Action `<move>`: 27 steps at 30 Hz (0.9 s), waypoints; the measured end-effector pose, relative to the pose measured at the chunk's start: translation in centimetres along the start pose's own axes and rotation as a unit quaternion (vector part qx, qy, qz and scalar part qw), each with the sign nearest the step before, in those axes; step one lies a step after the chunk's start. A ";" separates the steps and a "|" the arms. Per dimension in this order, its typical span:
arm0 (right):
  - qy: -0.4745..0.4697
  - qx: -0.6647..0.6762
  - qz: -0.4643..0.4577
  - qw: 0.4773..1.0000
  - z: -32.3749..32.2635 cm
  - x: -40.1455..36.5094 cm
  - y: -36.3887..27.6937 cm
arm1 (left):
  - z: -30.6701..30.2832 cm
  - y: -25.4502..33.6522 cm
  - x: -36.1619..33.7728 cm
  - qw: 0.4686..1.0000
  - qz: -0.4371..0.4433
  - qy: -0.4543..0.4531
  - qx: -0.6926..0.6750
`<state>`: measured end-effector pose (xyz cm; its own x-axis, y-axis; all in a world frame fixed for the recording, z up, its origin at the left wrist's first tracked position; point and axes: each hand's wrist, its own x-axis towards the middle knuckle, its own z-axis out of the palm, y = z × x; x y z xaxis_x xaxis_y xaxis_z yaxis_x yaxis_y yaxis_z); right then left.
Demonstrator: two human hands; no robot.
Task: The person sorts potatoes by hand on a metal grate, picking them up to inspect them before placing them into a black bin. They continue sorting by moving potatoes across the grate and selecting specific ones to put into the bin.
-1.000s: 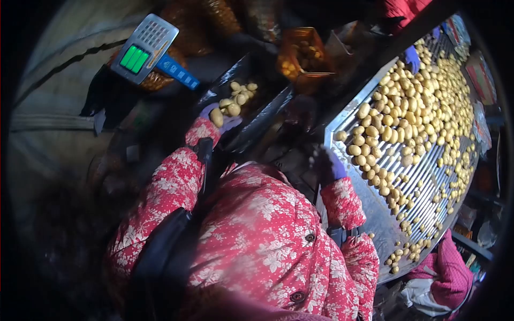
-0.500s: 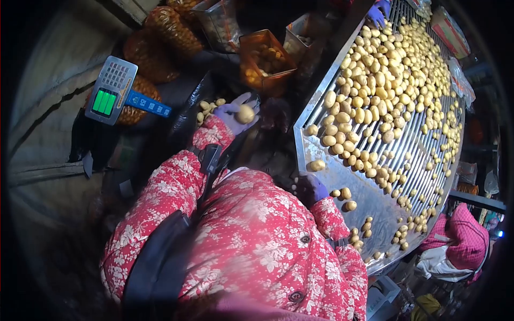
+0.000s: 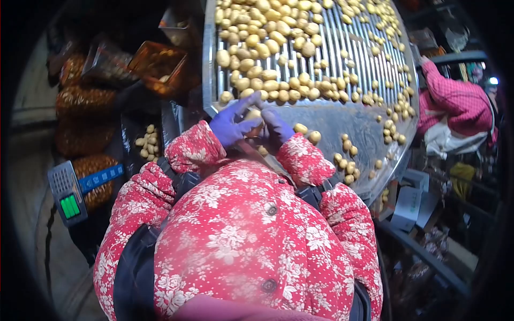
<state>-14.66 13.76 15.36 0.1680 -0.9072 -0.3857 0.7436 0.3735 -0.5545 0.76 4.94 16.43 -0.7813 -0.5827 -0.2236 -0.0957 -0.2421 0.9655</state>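
Observation:
My left hand (image 3: pixel 234 124), in a purple glove, is in front of my chest at the near edge of the metal sorting table (image 3: pixel 321 119). Its thumb and fingers are closed around a potato (image 3: pixel 252 114). Close beside it is my right hand (image 3: pixel 277 128), also purple-gloved, its fingers bent toward that potato; what they hold, if anything, is partly hidden. Below the hands another potato (image 3: pixel 262 151) shows in part. A heap of potatoes (image 3: pixel 273 40) covers the table's slatted bars, and a few loose potatoes (image 3: pixel 314 137) lie on its smooth metal part near my right hand.
To the left, a dark-lined container (image 3: pixel 131 139) holds several potatoes. Beyond it stand an orange crate (image 3: pixel 159 63) and filled mesh sacks (image 3: pixel 85 101). A scale display (image 3: pixel 68 193) with a blue arm is at far left. Another person in a pink checked top (image 3: pixel 460 99) bends at the right.
My left hand has come from over the container on the left to the table edge, with a potato in it. My right hand has moved up beside it. The view has turned right.

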 end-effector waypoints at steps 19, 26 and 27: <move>0.263 -0.343 -0.132 0.892 -17.7 -15.9 10.5 | 3.8 -7.6 4.1 0.960 -0.104 -0.151 0.210; 0.238 -0.483 -0.217 0.814 -14.8 -10.8 9.4 | 6.0 -4.6 2.8 0.863 -0.394 -0.076 -0.307; 0.203 -0.331 -0.076 0.918 -8.9 -10.4 5.4 | 5.1 -5.9 2.0 0.846 -0.390 -0.103 -0.348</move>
<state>-18.18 26.99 9.82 -0.2608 -0.8620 -0.4347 0.1593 0.4057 -0.9000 -3.34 9.16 10.99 -0.7450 0.0956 -0.6602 -0.3024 -0.9305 0.2065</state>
